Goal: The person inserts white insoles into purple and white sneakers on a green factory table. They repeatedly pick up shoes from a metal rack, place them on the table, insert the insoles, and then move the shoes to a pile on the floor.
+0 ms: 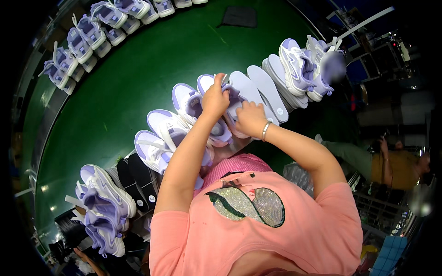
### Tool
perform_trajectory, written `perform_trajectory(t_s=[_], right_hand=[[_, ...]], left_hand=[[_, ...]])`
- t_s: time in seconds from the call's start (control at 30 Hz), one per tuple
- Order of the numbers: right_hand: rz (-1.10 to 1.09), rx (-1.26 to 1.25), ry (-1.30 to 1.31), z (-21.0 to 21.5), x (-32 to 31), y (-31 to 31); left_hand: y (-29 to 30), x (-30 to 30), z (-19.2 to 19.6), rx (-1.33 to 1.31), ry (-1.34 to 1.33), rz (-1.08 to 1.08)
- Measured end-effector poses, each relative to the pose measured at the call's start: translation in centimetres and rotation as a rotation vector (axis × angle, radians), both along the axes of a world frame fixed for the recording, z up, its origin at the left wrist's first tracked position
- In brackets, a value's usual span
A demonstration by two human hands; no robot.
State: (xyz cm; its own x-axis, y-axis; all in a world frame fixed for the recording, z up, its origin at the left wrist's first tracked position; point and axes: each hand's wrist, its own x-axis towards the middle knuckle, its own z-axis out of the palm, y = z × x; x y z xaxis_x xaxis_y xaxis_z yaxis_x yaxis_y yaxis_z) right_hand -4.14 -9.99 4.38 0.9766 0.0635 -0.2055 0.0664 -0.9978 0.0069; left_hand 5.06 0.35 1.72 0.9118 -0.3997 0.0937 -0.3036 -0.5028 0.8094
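Two hands meet at one shoe: our left hand (216,99) clasps the upper of the lavender-and-white shoe (234,96), thumb raised, seemingly to steady the opening; our right hand (251,120) bends its fingers toward the heel end, tips hidden, so we cannot tell whether they pinch anything. We note the shoe pointing toe-away, between neighbouring shoes (162,122) at left and pale insoles (266,88) at right, probably kept close for short reaches. Beyond, a green surface (119,92) carries a far line of shoes (90,32).
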Motion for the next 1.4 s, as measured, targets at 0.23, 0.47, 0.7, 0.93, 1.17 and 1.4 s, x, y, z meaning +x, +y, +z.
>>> perform_trajectory(t_s=[0.23,0.47,0.7,0.93,1.17,1.4], right_hand=[[0.070,0.041,0.034,3.0,-1.5,-1.1],[0.103,0.077,0.036,-4.3,2.3,-0.7],[0.094,0.112,0.451,-5.3,4.6,-0.9],[0.129,0.030,0.693,-5.2,5.8,-0.3],[0.127,-0.010,0.441,-4.9,4.6,-0.7],[0.320,0.026,0.739,0.4,3.4,-0.9]], left_hand=[[0.0,0.2,-0.2,0.040,0.005,0.016],[0.0,0.0,-0.2,-0.023,0.018,-0.004],[0.5,-0.1,0.0,-0.098,0.041,-0.006],[0.5,0.1,-0.3,-0.058,0.050,-0.019],[0.1,-0.1,-0.3,-0.057,-0.013,-0.015],[0.6,-0.2,-0.1,-0.021,0.008,0.005]])
